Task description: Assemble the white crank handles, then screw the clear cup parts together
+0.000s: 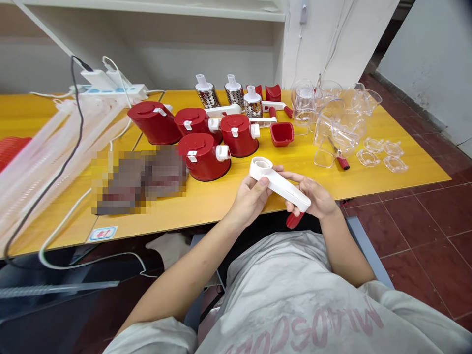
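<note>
Between my hands is a white crank handle (282, 186) with a round hollow end and a red grip (294, 221) that hangs below its far end. My left hand (254, 192) is closed on it near the ring, thumb on top. At the other end, the fingers of my right hand (313, 195) curl under and around the arm. The handle is held over the table's front edge. Just beyond my left hand stand several red suction bases (204, 160) with white side knobs. A small red square cup (282, 133) lies behind the handle.
Grater drums (252, 104) with white tops stand at the back. Clear plastic housings (334, 123) crowd the right side, near clear flat frames (394, 162) and a red-handled tool (342, 162). To the left are a power strip (121, 92), cables and plastic sleeves (47, 157).
</note>
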`<act>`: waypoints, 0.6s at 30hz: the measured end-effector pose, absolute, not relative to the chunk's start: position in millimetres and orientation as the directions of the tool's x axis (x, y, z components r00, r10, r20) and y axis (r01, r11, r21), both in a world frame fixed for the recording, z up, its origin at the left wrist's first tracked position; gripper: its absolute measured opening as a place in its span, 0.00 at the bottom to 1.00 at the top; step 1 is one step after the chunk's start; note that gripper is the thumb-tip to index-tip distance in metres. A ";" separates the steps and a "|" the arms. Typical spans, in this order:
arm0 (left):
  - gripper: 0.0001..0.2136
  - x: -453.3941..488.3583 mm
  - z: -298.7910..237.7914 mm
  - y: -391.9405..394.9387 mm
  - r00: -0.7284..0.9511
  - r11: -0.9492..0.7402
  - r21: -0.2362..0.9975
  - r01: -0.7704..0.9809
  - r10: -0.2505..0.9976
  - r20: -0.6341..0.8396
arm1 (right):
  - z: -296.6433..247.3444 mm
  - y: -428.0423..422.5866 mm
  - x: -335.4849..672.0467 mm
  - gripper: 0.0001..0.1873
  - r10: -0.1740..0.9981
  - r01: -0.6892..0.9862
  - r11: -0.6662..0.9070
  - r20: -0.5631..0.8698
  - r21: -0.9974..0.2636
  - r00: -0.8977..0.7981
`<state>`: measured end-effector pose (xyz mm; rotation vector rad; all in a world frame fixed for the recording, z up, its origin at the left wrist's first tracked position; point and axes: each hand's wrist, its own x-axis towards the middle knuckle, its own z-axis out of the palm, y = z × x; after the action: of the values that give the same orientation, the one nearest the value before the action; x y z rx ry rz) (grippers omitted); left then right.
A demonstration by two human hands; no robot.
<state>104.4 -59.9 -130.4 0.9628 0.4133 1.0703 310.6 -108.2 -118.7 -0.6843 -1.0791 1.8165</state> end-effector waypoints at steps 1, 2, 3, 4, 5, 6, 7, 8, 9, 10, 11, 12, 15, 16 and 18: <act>0.27 105.1 -130.5 -59.9 0.431 0.142 0.819 -0.556 0.891 0.139 | -120.6 -107.6 312.5 0.52 0.884 -0.433 -0.214 0.015 -0.875 -0.468; 0.27 105.5 -130.4 -59.9 0.406 0.142 0.814 -0.563 0.906 0.122 | -122.5 -107.3 313.4 0.54 0.881 -0.446 -0.201 0.039 -0.872 -0.472; 0.28 105.6 -130.3 -59.9 0.379 0.141 0.810 -0.569 0.919 0.106 | -124.3 -107.1 313.5 0.56 0.880 -0.449 -0.189 0.052 -0.873 -0.472; 0.28 105.5 -130.1 -59.8 0.356 0.139 0.806 -0.575 0.930 0.094 | -126.0 -107.1 313.0 0.56 0.882 -0.447 -0.182 0.056 -0.876 -0.468; 0.29 105.2 -129.9 -59.6 0.336 0.134 0.803 -0.581 0.938 0.087 | -127.5 -107.2 312.3 0.56 0.886 -0.442 -0.177 0.053 -0.879 -0.461; 0.29 104.7 -129.7 -59.4 0.322 0.126 0.801 -0.586 0.943 0.087 | -128.6 -107.4 311.4 0.55 0.891 -0.437 -0.173 0.049 -0.883 -0.452; 0.29 104.3 -129.5 -59.2 0.316 0.118 0.801 -0.587 0.944 0.092 | -129.5 -107.8 310.5 0.54 0.899 -0.432 -0.167 0.043 -0.886 -0.437; 0.29 103.8 -129.2 -59.0 0.315 0.110 0.802 -0.587 0.944 0.101 | -130.1 -108.2 309.8 0.53 0.909 -0.428 -0.159 0.037 -0.889 -0.415; 0.30 103.4 -128.9 -58.8 0.316 0.101 0.805 -0.584 0.942 0.111 | -130.3 -108.7 309.3 0.52 0.920 -0.427 -0.147 0.035 -0.892 -0.391; 0.30 103.0 -128.7 -58.7 0.318 0.092 0.808 -0.582 0.940 0.121 | -130.4 -109.2 309.0 0.51 0.930 -0.431 -0.132 0.038 -0.893 -0.365; 0.32 102.9 -128.5 -58.7 0.320 0.085 0.811 -0.579 0.938 0.130 | -130.4 -109.7 308.9 0.50 0.938 -0.440 -0.119 0.045 -0.890 -0.343; 0.33 102.8 -128.5 -58.9 0.325 0.081 0.814 -0.576 0.936 0.136 | -130.4 -110.0 309.0 0.50 0.944 -0.454 -0.109 0.050 -0.884 -0.326; 0.36 103.8 -130.3 -60.4 0.341 0.054 0.841 -0.539 0.926 0.160 | -131.2 -110.2 310.0 0.49 0.961 -0.493 -0.116 0.027 -0.862 -0.275; 0.35 104.5 -131.5 -61.5 0.338 0.012 0.860 -0.511 0.922 0.188 | -131.7 -110.1 310.4 0.46 0.971 -0.494 -0.118 0.005 -0.862 -0.241; 0.32 106.2 -134.4 -64.8 0.317 -0.137 0.897 -0.421 0.904 0.287 | -133.1 -109.7 310.6 0.39 0.987 -0.489 -0.098 -0.023 -0.867 -0.158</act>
<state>106.2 -64.8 -134.4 1.2172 0.5261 1.2388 310.6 -109.7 -133.1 -0.7852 -0.8842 1.5624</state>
